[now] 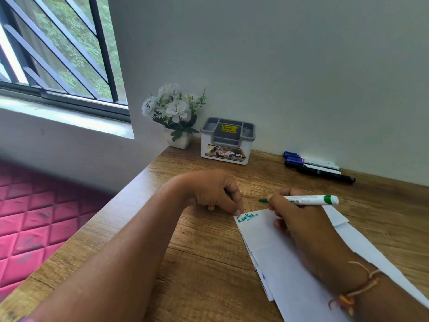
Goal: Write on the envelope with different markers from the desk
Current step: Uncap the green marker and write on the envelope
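Both your forearms are bare, no sleeves in view. Your left hand [216, 194] has no rings or bands that I can see; short nails. Your right hand [299, 219] is also ringless. Your right wrist carries a thin thread bracelet [362, 287], orange and pale strands, knotted, with loose frayed ends hanging at the near side. No watch visible on either wrist.

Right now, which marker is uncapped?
The green marker in the right hand, its bare green tip just above the envelope. The spare markers by the wall all lie capped.
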The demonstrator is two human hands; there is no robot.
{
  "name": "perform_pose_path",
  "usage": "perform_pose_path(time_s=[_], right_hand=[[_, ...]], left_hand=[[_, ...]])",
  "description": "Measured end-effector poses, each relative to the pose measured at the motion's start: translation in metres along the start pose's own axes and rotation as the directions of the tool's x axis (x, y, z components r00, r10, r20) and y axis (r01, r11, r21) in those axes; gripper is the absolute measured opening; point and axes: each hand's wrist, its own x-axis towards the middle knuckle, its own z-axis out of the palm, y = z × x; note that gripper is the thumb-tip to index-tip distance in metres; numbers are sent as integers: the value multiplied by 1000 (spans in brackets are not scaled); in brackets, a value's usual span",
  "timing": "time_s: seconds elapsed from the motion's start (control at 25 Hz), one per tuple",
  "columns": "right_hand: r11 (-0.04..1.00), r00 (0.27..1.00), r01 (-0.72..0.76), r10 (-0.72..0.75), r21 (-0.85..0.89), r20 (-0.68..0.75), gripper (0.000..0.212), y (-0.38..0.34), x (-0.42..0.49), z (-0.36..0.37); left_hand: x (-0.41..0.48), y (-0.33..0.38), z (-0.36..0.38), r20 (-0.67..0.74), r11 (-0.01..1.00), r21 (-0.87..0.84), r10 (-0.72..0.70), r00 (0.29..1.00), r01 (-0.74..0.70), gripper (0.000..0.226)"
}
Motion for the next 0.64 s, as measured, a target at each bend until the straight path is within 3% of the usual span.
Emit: perform_pose_path(time_s=[0.08, 0.16, 0.28, 0.36, 0.48, 0.64], right_hand=[[984, 1000, -16, 19, 178, -13, 5, -2, 4, -4], [974, 999, 29, -22, 225, -35, 9, -6, 6, -8], [908, 998, 68, -55, 412, -42, 16, -14, 5, -13], [848, 998, 68, -59, 525, -33, 21, -20, 2, -16], [854, 988, 152, -144, 497, -56, 22, -21, 2, -18], [875, 980, 191, -195, 445, -38, 21, -20, 0, -20]], left_hand=[[0, 3, 2, -134, 989, -144, 4, 991, -24, 10], [2, 4, 6, -252, 910, -401, -3, 968, -102, 20], [7, 9, 12, -295, 641, -728, 27, 955, -243, 33], [8, 13, 15, -297, 507, -811, 74, 952, -293, 36], [6, 13, 19, -311, 500, -802, 117, 943, -327, 40], [5, 14, 22, -327, 578, -744, 125, 937, -336, 42]])
